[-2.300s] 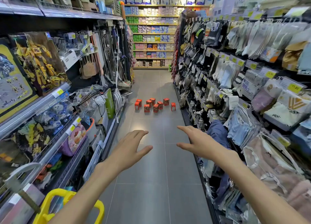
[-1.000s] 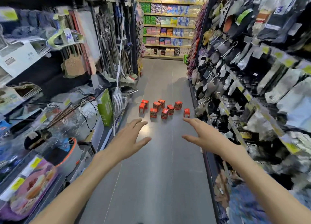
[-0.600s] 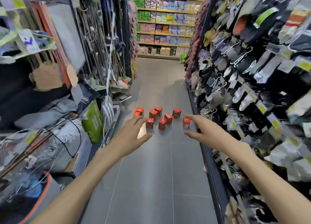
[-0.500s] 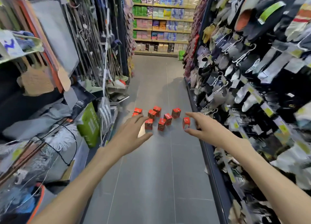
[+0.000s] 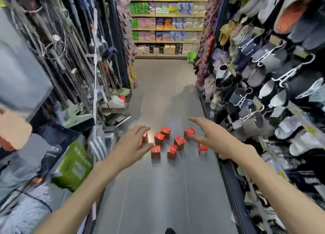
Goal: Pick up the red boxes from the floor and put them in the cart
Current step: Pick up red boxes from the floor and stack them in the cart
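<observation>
Several small red boxes (image 5: pixel 160 138) stand in a loose cluster on the grey tile floor of a shop aisle, just ahead of me. My left hand (image 5: pixel 131 145) reaches forward with fingers spread and covers part of the leftmost box (image 5: pixel 144 138). My right hand (image 5: pixel 209 135) is stretched out flat over the right side of the cluster, above one box standing apart (image 5: pixel 203 148). Both hands hold nothing. The cart is not in view.
A rack of mops and brooms (image 5: pixel 84 58) lines the left, with a green bag (image 5: pixel 75 165) at its foot. Hanging slippers and socks (image 5: pixel 263 75) fill the right wall. Shelves of packets (image 5: pixel 167 22) close the far end. A dark shoe tip (image 5: pixel 170 231) shows at the bottom edge.
I have walked down the aisle, so the boxes are much closer and lower in view. The yellow cart handle has dropped out of view. Both hands stay open and outstretched.
</observation>
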`<state>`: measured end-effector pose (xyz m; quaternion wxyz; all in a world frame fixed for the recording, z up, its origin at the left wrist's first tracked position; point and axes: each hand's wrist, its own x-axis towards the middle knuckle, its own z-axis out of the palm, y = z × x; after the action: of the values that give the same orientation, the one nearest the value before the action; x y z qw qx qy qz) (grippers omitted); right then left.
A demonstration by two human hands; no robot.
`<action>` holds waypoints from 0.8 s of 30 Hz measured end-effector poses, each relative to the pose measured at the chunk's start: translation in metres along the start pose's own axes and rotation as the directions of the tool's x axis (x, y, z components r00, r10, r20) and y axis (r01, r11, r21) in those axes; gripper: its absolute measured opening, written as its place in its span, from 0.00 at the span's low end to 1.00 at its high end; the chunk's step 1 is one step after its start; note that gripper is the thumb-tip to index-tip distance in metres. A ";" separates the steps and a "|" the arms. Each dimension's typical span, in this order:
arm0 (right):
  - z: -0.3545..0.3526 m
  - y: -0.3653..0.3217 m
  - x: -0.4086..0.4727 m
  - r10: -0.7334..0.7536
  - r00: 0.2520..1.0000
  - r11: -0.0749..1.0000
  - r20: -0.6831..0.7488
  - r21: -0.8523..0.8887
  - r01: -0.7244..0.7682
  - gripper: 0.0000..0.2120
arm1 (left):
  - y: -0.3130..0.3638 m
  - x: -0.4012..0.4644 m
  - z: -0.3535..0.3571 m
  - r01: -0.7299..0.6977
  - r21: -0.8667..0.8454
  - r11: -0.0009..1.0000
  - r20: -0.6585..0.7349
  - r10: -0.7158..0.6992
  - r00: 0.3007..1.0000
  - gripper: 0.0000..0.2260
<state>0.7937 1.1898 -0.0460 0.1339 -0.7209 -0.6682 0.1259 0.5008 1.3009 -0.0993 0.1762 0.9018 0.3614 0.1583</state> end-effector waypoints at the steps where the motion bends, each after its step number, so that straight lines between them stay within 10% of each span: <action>1: 0.000 0.007 0.026 0.001 1.000 1.000 0.006 0.002 -0.001 0.31 | -0.010 0.020 0.001 0.007 -0.010 1.000 -0.008 -0.008 1.000 0.31; 24: 0.114 0.186 0.525 0.086 0.984 0.996 0.157 -0.028 -0.083 0.35 | -0.322 0.471 0.142 0.006 0.023 1.000 0.163 -0.010 0.987 0.31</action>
<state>0.9654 1.7033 -0.2213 0.0675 -0.7378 -0.6468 0.1811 0.6920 1.8230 -0.2901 0.1958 0.9123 0.3510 0.0790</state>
